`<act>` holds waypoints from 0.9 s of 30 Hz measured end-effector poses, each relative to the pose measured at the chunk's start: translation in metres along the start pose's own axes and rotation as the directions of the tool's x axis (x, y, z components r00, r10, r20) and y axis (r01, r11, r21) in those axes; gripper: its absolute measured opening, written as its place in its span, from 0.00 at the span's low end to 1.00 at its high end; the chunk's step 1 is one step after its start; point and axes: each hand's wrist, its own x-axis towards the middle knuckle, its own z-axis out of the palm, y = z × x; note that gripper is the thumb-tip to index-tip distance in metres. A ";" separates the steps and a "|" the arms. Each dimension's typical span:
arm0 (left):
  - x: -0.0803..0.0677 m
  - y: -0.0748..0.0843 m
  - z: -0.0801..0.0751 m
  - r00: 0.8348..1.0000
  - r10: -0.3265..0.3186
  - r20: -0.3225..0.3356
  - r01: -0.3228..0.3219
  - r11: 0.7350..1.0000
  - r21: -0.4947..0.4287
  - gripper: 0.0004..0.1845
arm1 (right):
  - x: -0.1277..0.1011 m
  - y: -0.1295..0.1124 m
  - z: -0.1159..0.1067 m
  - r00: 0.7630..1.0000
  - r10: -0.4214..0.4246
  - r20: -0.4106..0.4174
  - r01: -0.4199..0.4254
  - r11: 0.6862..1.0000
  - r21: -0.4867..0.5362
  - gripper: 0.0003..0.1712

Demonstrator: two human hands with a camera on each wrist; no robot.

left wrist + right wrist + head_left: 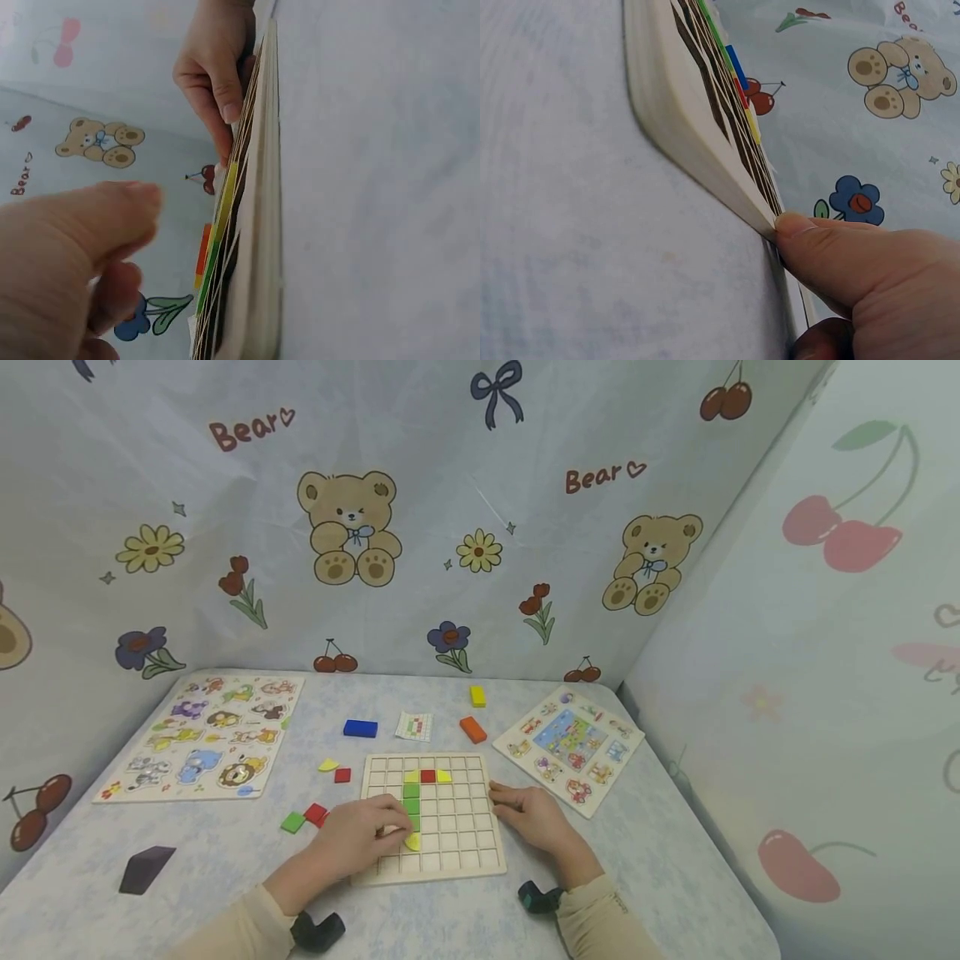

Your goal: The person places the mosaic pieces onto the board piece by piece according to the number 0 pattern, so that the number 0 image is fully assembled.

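Observation:
A square wooden grid board [461, 839] lies on the table. In its cells sit several green squares [411, 806] in a column, a yellow quarter-round piece [412, 842] below them, and a red square [427, 776] between two yellow pieces at the top. My left hand [360, 833] hovers over the board's left half, its loosely bent fingertips beside the lowest green and yellow pieces. Nothing shows between its thumb and fingers in the left wrist view. At the board's right edge, my right hand [536, 818] touches the side with thumb and fairly straight fingers.
Left of the board lie a loose green square [293, 822], red squares [342, 775] and a yellow piece [328, 766]. Behind are a blue block [361, 728], a pattern card [414, 727], an orange block [473, 730] and a yellow block [477, 697]. Picture boards [251, 781] flank both sides.

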 end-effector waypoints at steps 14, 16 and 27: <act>-0.024 -0.033 -0.099 0.785 -0.616 -0.062 0.611 0.787 -0.081 0.20 | 0.002 0.001 0.000 1.000 -0.020 0.002 0.020 0.999 -0.032 0.19; -0.033 -0.040 -0.106 0.760 -0.648 -0.048 0.645 0.762 -0.059 0.22 | 0.002 0.000 -0.001 1.000 -0.020 -0.004 0.020 0.999 -0.032 0.19; -0.060 -0.081 -0.091 0.720 -0.676 0.157 0.678 0.734 0.049 0.34 | 0.001 0.000 0.001 1.000 0.012 -0.002 -0.012 1.000 -0.019 0.19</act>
